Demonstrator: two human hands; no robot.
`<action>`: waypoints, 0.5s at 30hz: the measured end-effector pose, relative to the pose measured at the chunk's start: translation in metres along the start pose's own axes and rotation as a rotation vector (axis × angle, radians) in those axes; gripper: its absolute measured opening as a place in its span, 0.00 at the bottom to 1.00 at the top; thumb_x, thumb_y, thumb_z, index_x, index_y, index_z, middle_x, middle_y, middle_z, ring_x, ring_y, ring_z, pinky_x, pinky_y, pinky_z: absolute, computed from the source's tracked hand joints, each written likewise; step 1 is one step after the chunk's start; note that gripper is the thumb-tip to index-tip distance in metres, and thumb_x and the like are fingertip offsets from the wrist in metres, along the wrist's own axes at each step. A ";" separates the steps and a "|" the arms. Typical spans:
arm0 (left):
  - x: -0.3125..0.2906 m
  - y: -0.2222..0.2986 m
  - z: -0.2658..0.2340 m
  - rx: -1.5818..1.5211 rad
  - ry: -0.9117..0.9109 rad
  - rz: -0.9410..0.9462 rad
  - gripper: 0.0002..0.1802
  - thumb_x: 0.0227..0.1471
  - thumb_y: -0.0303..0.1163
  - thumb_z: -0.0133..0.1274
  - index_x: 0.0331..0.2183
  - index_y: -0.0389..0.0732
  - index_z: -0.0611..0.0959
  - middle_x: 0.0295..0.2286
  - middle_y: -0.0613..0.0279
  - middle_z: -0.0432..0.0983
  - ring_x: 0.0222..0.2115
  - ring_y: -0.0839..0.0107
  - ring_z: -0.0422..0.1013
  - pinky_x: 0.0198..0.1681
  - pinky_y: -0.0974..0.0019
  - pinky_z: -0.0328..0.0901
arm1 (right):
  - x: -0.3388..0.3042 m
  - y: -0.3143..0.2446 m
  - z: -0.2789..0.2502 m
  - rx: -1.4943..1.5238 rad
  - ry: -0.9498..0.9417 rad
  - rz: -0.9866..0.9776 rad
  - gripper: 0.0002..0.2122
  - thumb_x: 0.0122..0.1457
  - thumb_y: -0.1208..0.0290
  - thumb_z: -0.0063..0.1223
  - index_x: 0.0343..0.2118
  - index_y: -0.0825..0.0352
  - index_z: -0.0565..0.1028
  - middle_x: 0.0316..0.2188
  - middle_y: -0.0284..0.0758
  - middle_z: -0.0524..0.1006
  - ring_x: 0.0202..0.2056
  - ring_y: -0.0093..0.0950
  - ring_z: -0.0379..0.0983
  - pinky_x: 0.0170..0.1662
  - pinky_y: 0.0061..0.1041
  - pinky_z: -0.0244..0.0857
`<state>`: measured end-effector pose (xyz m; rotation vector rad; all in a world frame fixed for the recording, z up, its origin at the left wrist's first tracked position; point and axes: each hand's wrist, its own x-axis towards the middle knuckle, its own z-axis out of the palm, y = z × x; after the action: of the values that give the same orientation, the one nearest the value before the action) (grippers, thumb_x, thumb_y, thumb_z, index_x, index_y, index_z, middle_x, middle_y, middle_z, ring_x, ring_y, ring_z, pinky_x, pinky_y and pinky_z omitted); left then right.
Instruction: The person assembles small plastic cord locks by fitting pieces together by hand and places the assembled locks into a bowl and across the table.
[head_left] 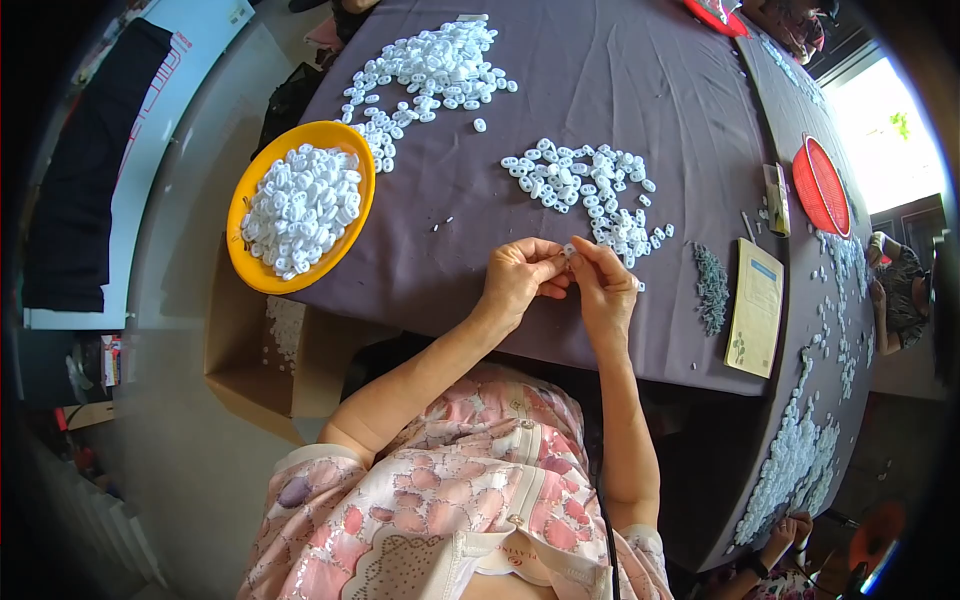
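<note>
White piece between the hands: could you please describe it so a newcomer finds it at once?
On the dark tablecloth, find the heap of white pieces just beyond the person's hands. Below it in the picture, the left hand and right hand meet, the white piece pinched between them. Its neighbours lie loose on the tablecloth; this one is held.

Red lettering (181, 42) on white panel (215, 45)

Purple-grey cloth (425, 280) permits passage between the person's left hand (515, 280) and round yellow bowl (335, 246); white oval pieces (625, 235) obstruct ahead.
</note>
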<state>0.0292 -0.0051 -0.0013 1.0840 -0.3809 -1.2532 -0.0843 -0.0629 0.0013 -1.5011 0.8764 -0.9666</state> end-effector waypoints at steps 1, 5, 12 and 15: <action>-0.001 0.000 0.001 0.002 -0.002 -0.001 0.07 0.52 0.26 0.51 0.34 0.34 0.79 0.25 0.60 0.77 0.23 0.76 0.73 0.24 0.75 0.70 | 0.000 -0.002 -0.001 -0.076 -0.013 -0.055 0.09 0.53 0.82 0.51 0.37 0.69 0.77 0.26 0.27 0.74 0.27 0.14 0.68 0.31 0.13 0.63; -0.002 0.000 0.002 0.020 -0.010 -0.005 0.07 0.53 0.26 0.51 0.33 0.32 0.79 0.26 0.58 0.77 0.23 0.74 0.74 0.25 0.74 0.71 | 0.000 -0.006 -0.005 -0.168 -0.033 -0.104 0.09 0.53 0.82 0.51 0.38 0.68 0.77 0.26 0.30 0.74 0.27 0.15 0.69 0.31 0.15 0.63; -0.002 0.000 0.008 0.134 -0.023 -0.027 0.10 0.53 0.31 0.51 0.33 0.33 0.79 0.26 0.57 0.78 0.24 0.72 0.75 0.26 0.74 0.71 | 0.002 -0.005 -0.014 -0.198 -0.071 -0.153 0.10 0.52 0.83 0.50 0.37 0.68 0.77 0.26 0.32 0.74 0.27 0.18 0.69 0.31 0.16 0.63; -0.003 0.000 0.010 0.111 -0.011 -0.004 0.10 0.53 0.30 0.51 0.33 0.33 0.79 0.27 0.57 0.78 0.25 0.72 0.76 0.27 0.73 0.71 | 0.000 -0.013 -0.015 -0.231 -0.095 -0.132 0.11 0.51 0.83 0.50 0.38 0.68 0.76 0.28 0.32 0.74 0.27 0.20 0.70 0.31 0.18 0.64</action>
<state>0.0209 -0.0072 0.0044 1.1729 -0.4613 -1.2544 -0.0975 -0.0670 0.0152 -1.8057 0.8505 -0.9035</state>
